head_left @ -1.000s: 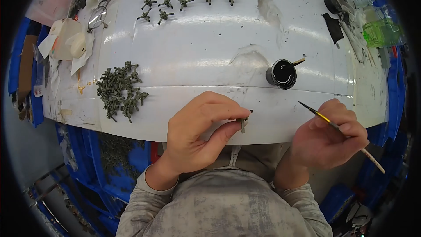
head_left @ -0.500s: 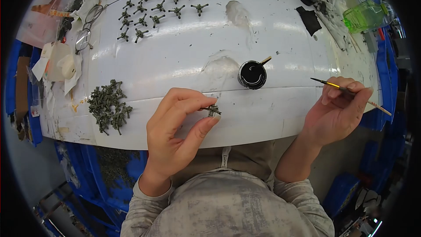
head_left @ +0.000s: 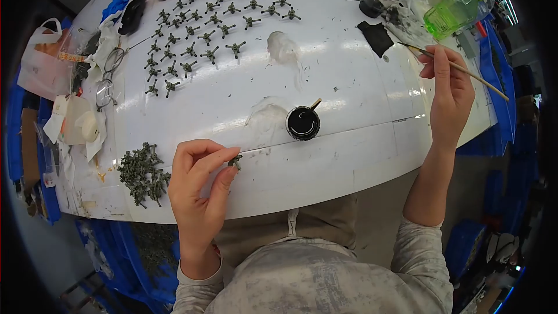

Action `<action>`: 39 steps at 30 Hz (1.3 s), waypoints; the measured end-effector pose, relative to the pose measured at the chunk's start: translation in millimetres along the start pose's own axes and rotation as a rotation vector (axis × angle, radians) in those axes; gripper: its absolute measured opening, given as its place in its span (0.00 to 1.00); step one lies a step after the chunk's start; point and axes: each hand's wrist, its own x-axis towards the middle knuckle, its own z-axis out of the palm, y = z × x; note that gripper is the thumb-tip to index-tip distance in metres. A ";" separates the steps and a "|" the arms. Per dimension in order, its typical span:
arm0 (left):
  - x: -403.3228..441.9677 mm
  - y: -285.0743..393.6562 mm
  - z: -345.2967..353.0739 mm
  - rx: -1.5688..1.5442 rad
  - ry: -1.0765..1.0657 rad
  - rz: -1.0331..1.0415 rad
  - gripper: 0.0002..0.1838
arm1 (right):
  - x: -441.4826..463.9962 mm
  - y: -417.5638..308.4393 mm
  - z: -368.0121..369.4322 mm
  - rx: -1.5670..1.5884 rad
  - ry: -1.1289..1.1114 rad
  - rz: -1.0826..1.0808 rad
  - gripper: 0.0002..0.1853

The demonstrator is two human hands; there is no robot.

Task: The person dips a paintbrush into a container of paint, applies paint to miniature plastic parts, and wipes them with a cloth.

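My left hand (head_left: 200,189) is over the table's near edge, pinching a small dark green model piece (head_left: 235,161) between thumb and fingertips. My right hand (head_left: 450,90) is closed on a thin paintbrush (head_left: 479,76) at the right side of the table. The brush's dark tip points left, close to a black cloth (head_left: 376,39); whether they touch I cannot tell. Between my hands stands a round pot of black paint (head_left: 303,122), a stick leaning out of its rim. A heap of similar green pieces (head_left: 141,174) lies left of my left hand.
Several green pieces (head_left: 207,37) stand spaced in rows at the back left. Glasses (head_left: 105,92) and a plastic bag (head_left: 46,64) lie on the left. A bottle of green liquid (head_left: 450,16) and a dark-stained cup (head_left: 375,1) are at the back right.
My right hand has moved up and away with the paintbrush, towards the black cloth. My left hand still pinches the model piece, now lower and further left. The view has shifted.
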 end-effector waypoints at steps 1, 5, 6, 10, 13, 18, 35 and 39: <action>0.4 -0.2 0.4 0.001 0.003 -0.003 0.15 | 6.5 2.3 -1.9 -0.048 -0.031 -0.028 0.14; -1.3 1.4 1.6 -0.078 -0.001 -0.059 0.14 | 44.5 21.6 -23.2 -0.004 -0.041 0.028 0.13; -1.9 2.2 1.7 -0.104 -0.007 -0.078 0.14 | 52.4 25.1 -26.6 0.011 -0.043 0.051 0.13; -8.1 6.5 6.3 -0.128 -0.018 -0.101 0.14 | 79.7 36.1 -30.4 0.108 -0.036 0.105 0.12; -12.0 6.0 11.6 -0.141 -0.008 -0.105 0.13 | 100.2 39.7 -26.1 0.157 -0.039 0.106 0.12; -17.4 2.2 14.6 -0.162 0.034 -0.110 0.13 | 122.4 43.7 -13.3 0.185 -0.072 0.078 0.12; -15.5 1.4 12.0 -0.196 0.061 -0.125 0.12 | 137.8 79.4 28.5 -0.410 -0.299 -0.071 0.15; -14.4 2.5 11.9 -0.206 0.068 -0.125 0.12 | 143.6 82.0 27.1 -0.396 -0.333 -0.058 0.15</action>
